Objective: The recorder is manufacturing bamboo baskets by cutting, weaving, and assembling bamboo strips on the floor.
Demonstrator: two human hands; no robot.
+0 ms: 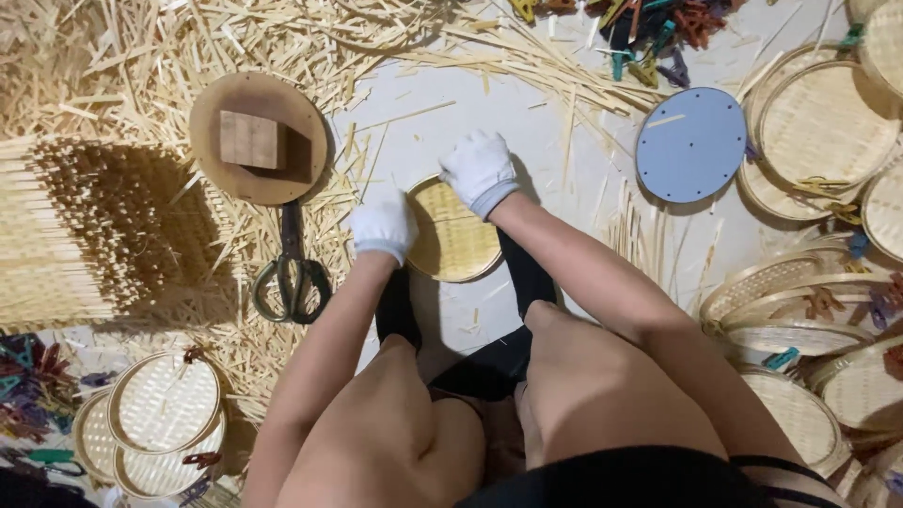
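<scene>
A small round woven bamboo tray [457, 237] lies on the pale floor between my knees. My left hand [383, 224], in a white glove, grips its left rim. On the tray's upper edge, my right hand [480, 170], also in a white glove, presses down with closed fingers. Both forearms reach forward over my bare knees. The tray's near edge rests by my black footwear [527, 273].
Large scissors [293, 273] lie left of my left hand. A round wooden disc with a block [259, 139] sits above them. A woven mat [66, 230] is far left. A blue-grey disc [690, 144], stacked finished trays [823, 132], coloured clips [654, 33] and loose bamboo strips [282, 38] surround me.
</scene>
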